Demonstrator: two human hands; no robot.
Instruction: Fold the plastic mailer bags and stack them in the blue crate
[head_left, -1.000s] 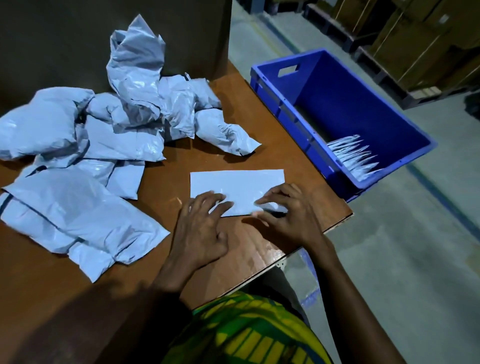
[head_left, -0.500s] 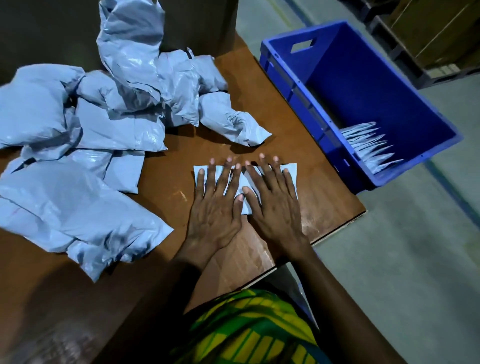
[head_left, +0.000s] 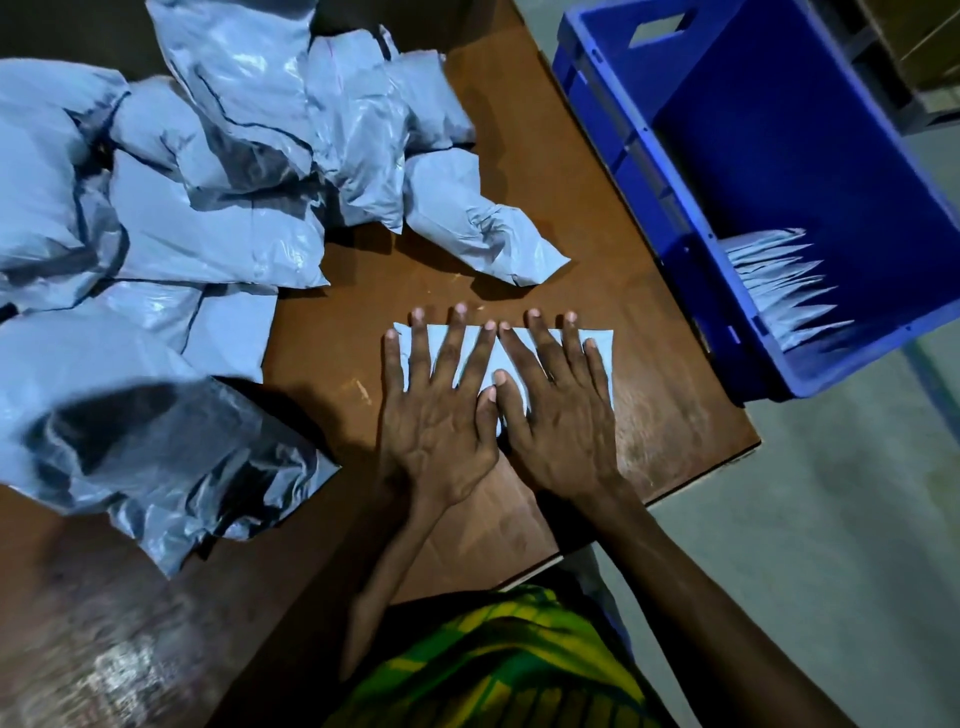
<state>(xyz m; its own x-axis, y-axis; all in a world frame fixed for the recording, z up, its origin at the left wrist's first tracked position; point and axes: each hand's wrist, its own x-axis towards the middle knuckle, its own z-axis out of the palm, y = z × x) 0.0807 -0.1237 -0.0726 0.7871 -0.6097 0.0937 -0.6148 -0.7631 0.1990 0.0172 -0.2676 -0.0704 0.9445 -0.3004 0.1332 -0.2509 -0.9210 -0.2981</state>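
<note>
A small folded pale mailer bag (head_left: 605, 345) lies flat on the brown table (head_left: 670, 415) near its right edge. My left hand (head_left: 439, 410) and my right hand (head_left: 558, 410) press down on it side by side, fingers straight and spread, thumbs touching. Most of the bag is hidden under them. A heap of crumpled grey-blue mailer bags (head_left: 218, 208) fills the table's left and back. The blue crate (head_left: 597, 88) stands off the table's right side, with several folded bags (head_left: 779, 283) stacked on edge in its near corner.
A loose crumpled bag (head_left: 483, 228) lies just behind the folded one. The table's right and front edges run close to my hands, with grey floor (head_left: 831, 519) beyond. Cardboard boxes stand behind the crate at top right.
My hands moved from the bag's near edge onto its top and flattened out, fingers spread. The bag now shows narrower than a second ago. The view tilted further down.
</note>
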